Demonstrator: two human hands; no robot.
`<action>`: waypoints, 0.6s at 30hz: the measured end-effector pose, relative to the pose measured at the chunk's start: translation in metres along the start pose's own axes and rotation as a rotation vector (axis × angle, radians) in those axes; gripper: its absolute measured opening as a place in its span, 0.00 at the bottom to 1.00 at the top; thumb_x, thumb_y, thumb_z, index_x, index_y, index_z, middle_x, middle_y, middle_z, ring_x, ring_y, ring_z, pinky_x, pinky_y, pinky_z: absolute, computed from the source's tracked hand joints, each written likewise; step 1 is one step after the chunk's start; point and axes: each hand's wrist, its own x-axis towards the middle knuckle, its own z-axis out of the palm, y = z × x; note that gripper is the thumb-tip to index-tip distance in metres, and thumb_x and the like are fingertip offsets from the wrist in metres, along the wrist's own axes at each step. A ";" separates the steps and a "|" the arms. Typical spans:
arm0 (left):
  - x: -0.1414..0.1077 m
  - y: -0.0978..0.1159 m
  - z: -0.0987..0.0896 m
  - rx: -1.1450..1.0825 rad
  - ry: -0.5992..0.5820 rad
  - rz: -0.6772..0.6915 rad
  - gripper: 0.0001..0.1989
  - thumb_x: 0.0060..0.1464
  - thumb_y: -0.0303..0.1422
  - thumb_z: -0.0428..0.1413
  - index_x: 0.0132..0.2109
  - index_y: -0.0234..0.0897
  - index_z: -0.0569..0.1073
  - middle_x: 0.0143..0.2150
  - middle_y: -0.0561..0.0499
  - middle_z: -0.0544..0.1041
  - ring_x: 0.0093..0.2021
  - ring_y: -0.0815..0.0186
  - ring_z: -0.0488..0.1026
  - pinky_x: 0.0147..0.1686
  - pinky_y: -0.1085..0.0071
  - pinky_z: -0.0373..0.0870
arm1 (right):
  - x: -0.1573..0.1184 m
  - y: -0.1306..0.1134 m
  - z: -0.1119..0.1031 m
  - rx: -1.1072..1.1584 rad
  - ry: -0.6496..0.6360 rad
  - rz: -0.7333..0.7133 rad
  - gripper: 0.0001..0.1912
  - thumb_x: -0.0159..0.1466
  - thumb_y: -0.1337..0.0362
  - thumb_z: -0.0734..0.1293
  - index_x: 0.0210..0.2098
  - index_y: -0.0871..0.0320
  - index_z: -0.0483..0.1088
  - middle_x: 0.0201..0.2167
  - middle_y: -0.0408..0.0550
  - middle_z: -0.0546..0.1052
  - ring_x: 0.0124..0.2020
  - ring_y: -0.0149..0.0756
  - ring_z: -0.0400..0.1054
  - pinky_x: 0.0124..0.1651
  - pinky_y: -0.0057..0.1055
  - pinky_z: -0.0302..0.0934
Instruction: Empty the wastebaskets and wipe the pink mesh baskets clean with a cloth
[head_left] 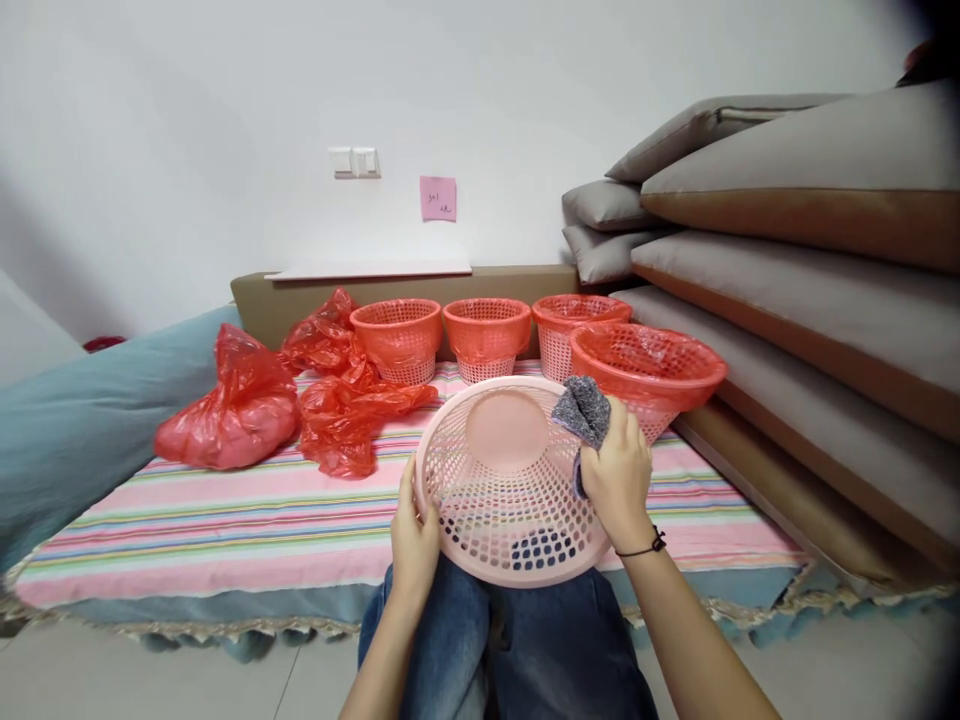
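Head view: you have the pink basket (508, 430) above your jeans (446, 630), in front of the striped sheet (247, 530), tilted with its open side toward you.
Left hand: your left hand (416, 540) is clamped on the left rim, thumb on the inner side, fingers outside.
Right hand: your right hand (621, 470) grips the grey cloth (583, 408) at the right rim. Can't tell if its fingers also bear on the plastic. Hands apart, basket between them.
Rim: press the cloth flat over the edge, light force, following the curve. Squeezing hard could flex the thin wall.
Mesh: the bunched cloth could snag in the holes; fold loose corners into your palm first.
Support: left grip is the anchor. Turn the basket in short steps rather than reaching round with the right wrist.
Clearance: the front-right basket in red film (646, 360) sits just behind your right hand; watch the elbow swing.
Left side: crumpled red bags (341, 420) and a filled red bag (236, 415) lie on the sheet.
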 end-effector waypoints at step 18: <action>0.039 0.058 -0.062 0.239 -0.246 0.253 0.38 0.48 0.19 0.46 0.68 0.37 0.61 0.66 0.46 0.68 0.64 0.60 0.67 0.63 0.61 0.64 | 0.035 -0.072 0.001 0.105 -0.269 -0.510 0.34 0.56 0.72 0.61 0.62 0.57 0.64 0.53 0.55 0.72 0.51 0.50 0.62 0.55 0.45 0.52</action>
